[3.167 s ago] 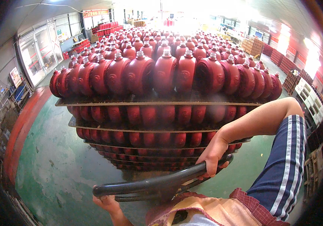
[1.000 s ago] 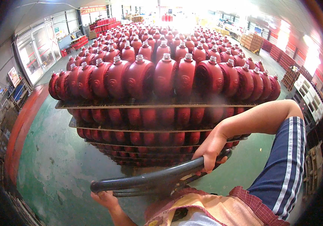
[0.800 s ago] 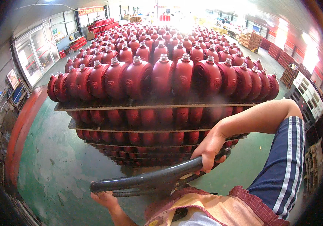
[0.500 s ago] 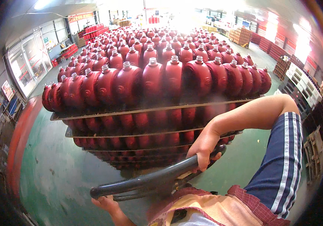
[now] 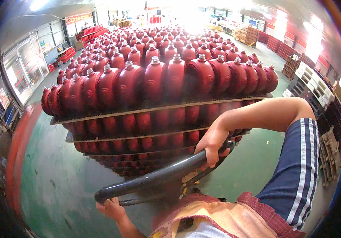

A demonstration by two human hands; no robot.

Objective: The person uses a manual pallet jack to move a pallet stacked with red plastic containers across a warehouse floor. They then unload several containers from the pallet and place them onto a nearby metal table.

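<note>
Both my hands grip a black tubular loop handle (image 5: pixel 154 176) that slants across my front, its right end higher and farther off. My right hand (image 5: pixel 212 144) is wrapped over the upper bar near the right end. My left hand (image 5: pixel 113 208) closes round the lower left end from below, partly hidden by the bar. Just beyond the handle rises a tall stack of round dark-red bottles (image 5: pixel 154 81) with clear necks, standing upright in rows. Thin boards (image 5: pixel 158 110) separate its layers. The handle's lower part is hidden in shadow near my body.
Green floor (image 5: pixel 55 186) surrounds the stack, with a red strip (image 5: pixel 17 158) along the left. Glass doors (image 5: pixel 29 65) stand at far left. On the right are white crates (image 5: pixel 315 83) and wooden pallets (image 5: pixel 328 154). Brown stacked crates (image 5: pixel 246 35) stand at the back right.
The handle and my hands sit slightly higher in the picture. The stack and room have shifted a little to the left and up. Both hands keep their grip.
</note>
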